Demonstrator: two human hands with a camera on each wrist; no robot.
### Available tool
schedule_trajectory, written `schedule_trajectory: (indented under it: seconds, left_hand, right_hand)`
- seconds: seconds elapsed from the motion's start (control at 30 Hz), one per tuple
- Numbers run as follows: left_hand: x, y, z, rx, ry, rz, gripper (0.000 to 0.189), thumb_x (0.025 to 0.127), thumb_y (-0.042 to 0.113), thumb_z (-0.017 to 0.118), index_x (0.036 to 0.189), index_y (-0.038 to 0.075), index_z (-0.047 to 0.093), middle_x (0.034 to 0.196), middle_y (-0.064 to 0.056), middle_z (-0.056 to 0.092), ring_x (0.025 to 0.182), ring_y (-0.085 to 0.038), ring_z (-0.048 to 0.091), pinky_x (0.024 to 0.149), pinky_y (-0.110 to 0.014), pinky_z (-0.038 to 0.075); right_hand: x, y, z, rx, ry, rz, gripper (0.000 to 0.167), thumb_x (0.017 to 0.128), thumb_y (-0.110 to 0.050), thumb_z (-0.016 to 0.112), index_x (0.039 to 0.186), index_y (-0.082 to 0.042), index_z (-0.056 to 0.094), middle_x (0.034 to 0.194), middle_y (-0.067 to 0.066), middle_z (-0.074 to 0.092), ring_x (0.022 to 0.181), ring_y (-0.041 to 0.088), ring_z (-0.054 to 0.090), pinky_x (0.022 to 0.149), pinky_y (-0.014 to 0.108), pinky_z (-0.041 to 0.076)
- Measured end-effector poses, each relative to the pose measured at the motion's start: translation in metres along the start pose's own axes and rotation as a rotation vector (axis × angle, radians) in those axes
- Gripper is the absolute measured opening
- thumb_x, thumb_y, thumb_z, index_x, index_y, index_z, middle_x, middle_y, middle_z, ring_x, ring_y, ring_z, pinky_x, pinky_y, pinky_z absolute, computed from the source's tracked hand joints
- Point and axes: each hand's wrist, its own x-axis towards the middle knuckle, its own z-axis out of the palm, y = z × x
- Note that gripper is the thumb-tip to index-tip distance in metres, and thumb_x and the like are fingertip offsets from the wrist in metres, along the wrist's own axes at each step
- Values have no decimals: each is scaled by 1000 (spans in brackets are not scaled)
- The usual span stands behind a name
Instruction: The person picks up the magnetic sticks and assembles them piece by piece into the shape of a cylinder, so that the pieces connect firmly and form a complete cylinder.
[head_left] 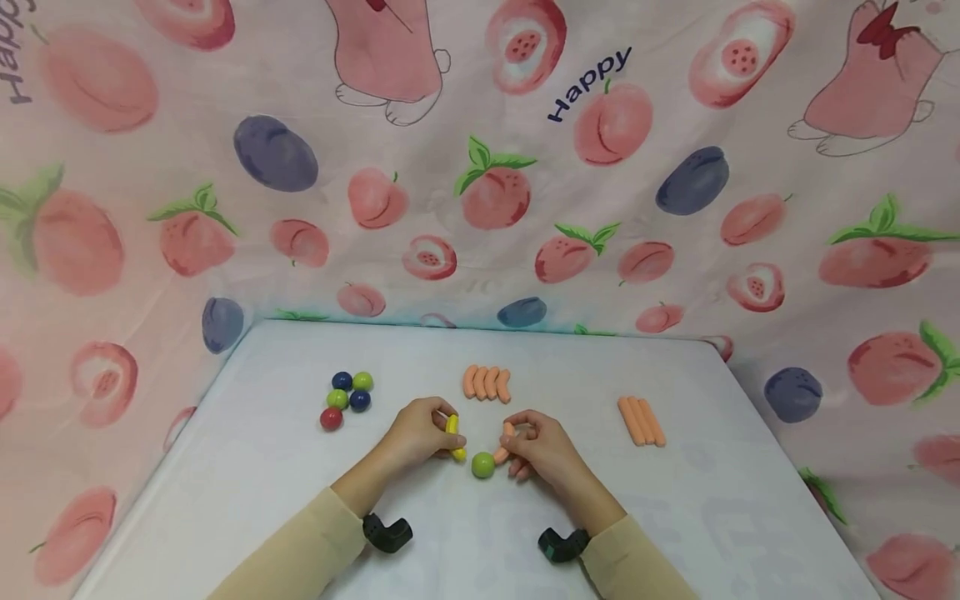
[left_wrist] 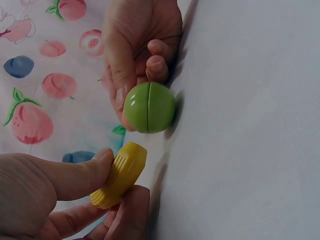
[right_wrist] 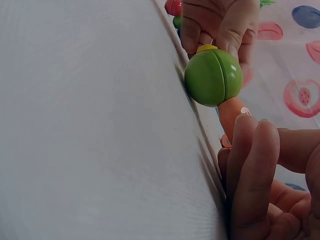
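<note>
My left hand point(head_left: 418, 431) pinches a short yellow stick with a ribbed side point(left_wrist: 120, 175) between thumb and fingers. In my right hand point(head_left: 546, 450) is a curved orange stick point(right_wrist: 230, 116), gripped by thumb and fingertips. Between the two hands sits a glossy green ball point(head_left: 483, 465) with a seam around its middle. The orange stick's lower end lies right beside the ball; whether they touch I cannot tell. A small gap separates the yellow stick from the ball in the left wrist view. My fingers cover part of both sticks.
Several green, blue and red balls point(head_left: 338, 400) cluster at the left of the white table point(head_left: 247, 467). Beyond my hands, several curved orange sticks point(head_left: 491, 383) lie in a row. Three straight orange sticks point(head_left: 642, 421) lie side by side at the right. A fruit-print cloth point(head_left: 450, 200) hangs behind.
</note>
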Motion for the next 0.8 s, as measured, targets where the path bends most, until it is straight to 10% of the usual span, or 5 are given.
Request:
schedule_trajectory:
  seconds: [0.8]
  left_hand:
    - [-17, -8, 4, -51, -23, -6, 38, 86, 17, 91, 113, 0, 70, 93, -10, 69, 75, -17, 74, 69, -30, 65]
  right_hand:
    - [-2, -1, 6, -2, 38, -25, 38, 101, -16, 76, 135, -5, 62, 78, 8, 73, 56, 15, 67, 52, 26, 56]
